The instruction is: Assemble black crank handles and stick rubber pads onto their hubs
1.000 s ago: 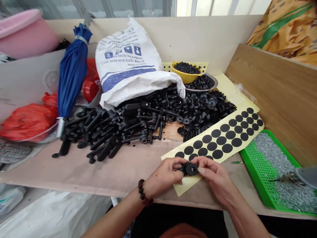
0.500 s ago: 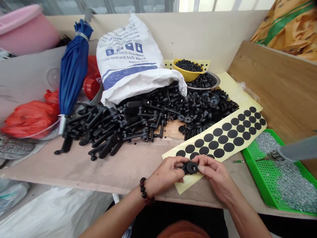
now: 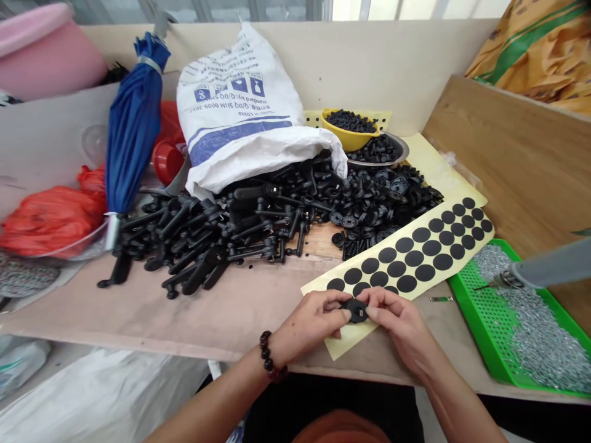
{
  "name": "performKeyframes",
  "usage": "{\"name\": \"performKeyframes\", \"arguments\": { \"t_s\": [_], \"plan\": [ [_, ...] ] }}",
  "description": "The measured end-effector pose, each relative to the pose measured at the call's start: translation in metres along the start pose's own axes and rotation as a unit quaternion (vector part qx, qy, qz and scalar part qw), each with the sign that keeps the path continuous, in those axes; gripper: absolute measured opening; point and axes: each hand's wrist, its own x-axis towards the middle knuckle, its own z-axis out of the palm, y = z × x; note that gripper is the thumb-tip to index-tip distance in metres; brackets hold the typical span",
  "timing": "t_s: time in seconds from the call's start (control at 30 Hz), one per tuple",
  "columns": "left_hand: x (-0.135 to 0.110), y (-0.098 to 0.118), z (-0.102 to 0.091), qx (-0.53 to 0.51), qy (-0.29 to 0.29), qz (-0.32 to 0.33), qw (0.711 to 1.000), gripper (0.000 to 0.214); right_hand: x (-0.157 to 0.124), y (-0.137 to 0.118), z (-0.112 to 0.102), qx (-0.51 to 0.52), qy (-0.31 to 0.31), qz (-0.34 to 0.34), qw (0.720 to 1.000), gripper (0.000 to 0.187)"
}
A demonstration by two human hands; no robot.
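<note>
Between my two hands is a small round black plastic part with a slot near its middle. My left hand, a beaded bracelet at its wrist, pinches the part's left side with thumb and fingers. My right hand grips the right edge the same way. Both hands are closed on it, just over the near end of a pale yellow sheet bearing rows of round black stickers. My fingers hide part of the piece and the nearest stickers.
Black crank-like handles spill from a white sack. Round black parts lie beside them, near a yellow bowl of small black pieces. At right, a green tray holds metal screws below a driver tool. A folded blue umbrella leans left.
My left thumb has moved right onto the face of the black part, which now looks turned a little. Both hands stay in nearly the same place. The camera view has shifted slightly.
</note>
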Motion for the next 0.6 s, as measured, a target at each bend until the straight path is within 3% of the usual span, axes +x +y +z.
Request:
{"name": "performKeyframes", "arguments": {
  "t_s": [0.33, 0.6],
  "plan": [
    [0.000, 0.001, 0.004, -0.016, 0.025, 0.003, 1.000, 0.030, -0.004, -0.002, 0.001, -0.029, 0.010, 0.001, 1.000, 0.018],
    [-0.005, 0.002, 0.011, -0.004, 0.085, 0.037, 0.996, 0.028, -0.005, -0.005, 0.007, -0.030, 0.026, -0.013, 0.999, 0.021]
  ]
}}
